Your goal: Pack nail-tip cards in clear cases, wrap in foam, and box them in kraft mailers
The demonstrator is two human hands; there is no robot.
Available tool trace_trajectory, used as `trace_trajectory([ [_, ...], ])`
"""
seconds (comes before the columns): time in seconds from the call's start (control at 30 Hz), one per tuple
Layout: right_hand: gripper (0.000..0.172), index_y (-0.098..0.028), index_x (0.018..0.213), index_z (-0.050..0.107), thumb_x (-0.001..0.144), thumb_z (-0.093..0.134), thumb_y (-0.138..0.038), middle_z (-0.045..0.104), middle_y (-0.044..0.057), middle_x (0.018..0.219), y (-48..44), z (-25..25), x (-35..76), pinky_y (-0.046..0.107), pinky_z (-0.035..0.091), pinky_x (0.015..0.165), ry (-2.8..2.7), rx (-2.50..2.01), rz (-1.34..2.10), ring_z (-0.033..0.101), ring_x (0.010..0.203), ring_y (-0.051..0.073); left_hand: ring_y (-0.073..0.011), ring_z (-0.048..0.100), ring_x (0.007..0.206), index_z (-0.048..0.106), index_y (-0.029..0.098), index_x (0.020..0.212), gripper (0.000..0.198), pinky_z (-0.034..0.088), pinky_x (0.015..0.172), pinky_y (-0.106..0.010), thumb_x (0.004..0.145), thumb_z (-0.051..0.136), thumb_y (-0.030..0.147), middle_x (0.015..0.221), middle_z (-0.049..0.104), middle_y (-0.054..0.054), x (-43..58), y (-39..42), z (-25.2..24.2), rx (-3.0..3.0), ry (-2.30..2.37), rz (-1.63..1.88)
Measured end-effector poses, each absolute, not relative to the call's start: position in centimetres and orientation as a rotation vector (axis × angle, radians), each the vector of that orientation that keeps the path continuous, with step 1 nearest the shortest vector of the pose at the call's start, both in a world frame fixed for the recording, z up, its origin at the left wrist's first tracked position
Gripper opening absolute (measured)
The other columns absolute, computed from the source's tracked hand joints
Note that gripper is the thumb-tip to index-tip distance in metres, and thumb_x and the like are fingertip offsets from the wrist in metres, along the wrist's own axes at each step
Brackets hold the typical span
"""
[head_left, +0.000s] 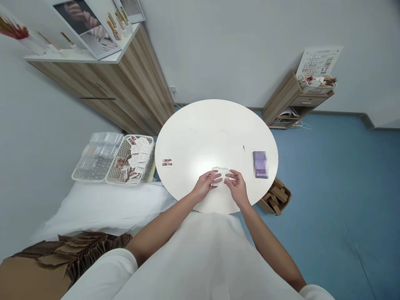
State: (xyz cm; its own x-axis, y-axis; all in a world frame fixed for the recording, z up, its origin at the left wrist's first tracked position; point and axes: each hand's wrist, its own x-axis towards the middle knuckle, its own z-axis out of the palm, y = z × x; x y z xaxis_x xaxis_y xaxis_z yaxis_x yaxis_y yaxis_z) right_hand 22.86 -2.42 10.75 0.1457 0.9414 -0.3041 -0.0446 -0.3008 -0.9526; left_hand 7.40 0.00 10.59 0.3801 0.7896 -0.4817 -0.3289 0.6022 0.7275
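Between my two hands is a small clear plastic case (221, 171), held just above the near part of the white oval table (200, 125). My left hand (204, 184) grips its left side, fingers showing through the clear plastic. My right hand (236, 185) has thumb and fingers on the right side. Whether anything lies inside the case is too small to tell. To the left on the table lies a small card with rows of coloured ovals (167, 163). At the right lies a purple box (260, 164), partly blurred out.
Left of the table stand a white basket of printed cards (110, 177) and a tray of clear plastic cases (100, 156). Folded brown cardboard (71, 254) is at lower left. A carton of cardboard pieces (276, 196) sits on the floor at right. Wooden cabinets (140, 79) stand behind.
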Motion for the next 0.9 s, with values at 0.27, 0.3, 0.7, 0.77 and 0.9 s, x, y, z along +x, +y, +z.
trace_trajectory([
  [0.27,0.045,-0.024,0.104,0.048,0.065,0.065,-0.038,0.063,0.005,0.095,-2.7,11.1,23.1,0.032,0.047,0.067,-0.851,-1.47,1.491,0.059,0.067,0.013,-0.0198,0.059,0.095,0.055,0.019,0.106,0.042,0.041,0.084,-0.035,0.079,0.049,0.051,0.109,0.06,-0.01,6.1,0.0,8.7,0.645,0.931,0.663],
  [0.3,0.046,-0.024,0.105,0.048,0.065,0.065,-0.038,0.063,0.005,0.096,-2.7,11.1,23.2,0.032,0.047,0.066,-0.848,-1.478,1.497,0.059,0.067,0.013,-0.0199,0.059,0.094,0.054,0.018,0.107,0.044,0.041,0.085,-0.036,0.08,0.047,0.052,0.107,0.061,-0.011,5.8,0.0,8.7,0.662,0.944,0.653],
  [0.7,0.049,-0.022,0.103,0.048,0.063,0.065,-0.044,0.065,0.007,0.095,-2.7,11.5,23.0,0.035,0.049,0.065,-0.894,-1.488,1.442,0.061,0.069,0.016,-0.0158,0.054,0.083,0.021,0.031,0.136,0.108,0.04,0.082,-0.035,0.046,0.08,0.032,0.121,0.047,-0.008,3.2,-0.1,10.7,1.501,1.056,0.676],
  [0.77,0.048,-0.022,0.102,0.048,0.064,0.065,-0.045,0.065,0.007,0.094,-2.9,11.4,23.0,0.035,0.049,0.064,-0.911,-1.488,1.448,0.06,0.068,0.016,-0.0139,0.053,0.078,0.025,0.03,0.135,0.103,0.041,0.081,-0.034,0.047,0.079,0.032,0.116,0.049,-0.007,3.4,0.1,10.8,1.557,1.045,0.679],
  [0.9,0.045,-0.022,0.1,0.047,0.066,0.063,-0.046,0.065,0.008,0.092,-3.4,11.0,23.2,0.036,0.049,0.064,-0.962,-1.491,1.468,0.06,0.069,0.017,-0.0115,0.051,0.071,0.04,0.027,0.127,0.084,0.044,0.076,-0.031,0.052,0.077,0.031,0.104,0.053,-0.005,3.7,-0.1,10.7,1.608,1.064,0.706],
])
